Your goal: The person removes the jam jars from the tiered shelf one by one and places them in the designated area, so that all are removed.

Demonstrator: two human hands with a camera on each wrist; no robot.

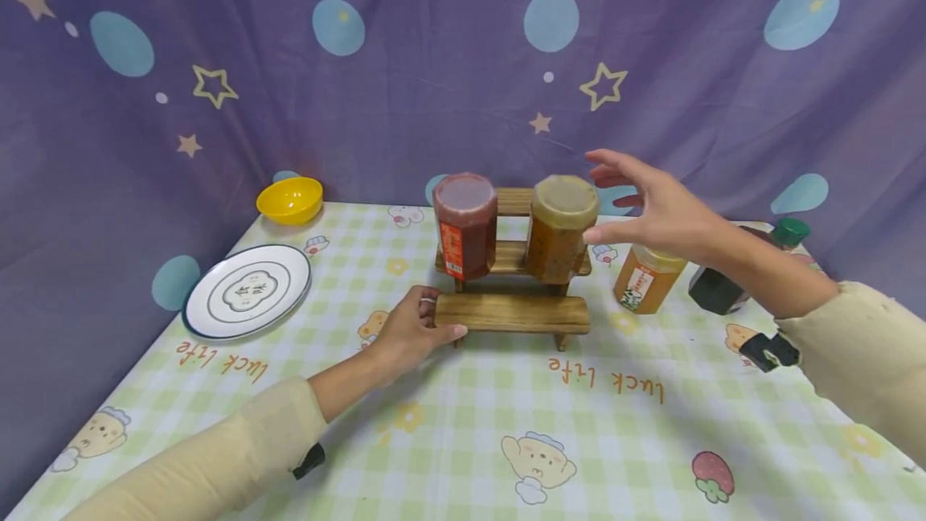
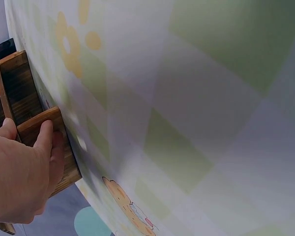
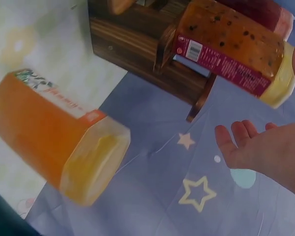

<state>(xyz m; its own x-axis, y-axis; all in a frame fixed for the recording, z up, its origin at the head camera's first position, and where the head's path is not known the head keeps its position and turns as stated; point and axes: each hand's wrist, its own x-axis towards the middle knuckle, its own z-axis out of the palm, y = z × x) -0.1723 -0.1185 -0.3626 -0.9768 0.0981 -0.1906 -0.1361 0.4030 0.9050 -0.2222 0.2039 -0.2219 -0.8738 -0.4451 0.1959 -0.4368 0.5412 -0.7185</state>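
A stepped wooden rack (image 1: 512, 313) stands mid-table, and my left hand (image 1: 408, 334) grips the left end of its lowest step. In the left wrist view, the thumb and fingers of my left hand (image 2: 27, 169) hold the rack's edge (image 2: 51, 115). On a higher step are a red jar (image 1: 466, 227) and, to its right, an amber jar (image 1: 560, 231) with dark specks. My right hand (image 1: 654, 203) is beside the amber jar, fingers spread and holding nothing. The right wrist view shows my right hand (image 3: 268, 152) near the lid of the speckled jar (image 3: 226, 44).
An orange jar (image 1: 649, 280) stands right of the rack, with a dark green-capped bottle (image 1: 716, 288) behind my right forearm. At the left are a white plate (image 1: 217, 292) and a yellow bowl (image 1: 289, 201). A patterned purple curtain (image 1: 448, 63) hangs behind the table.
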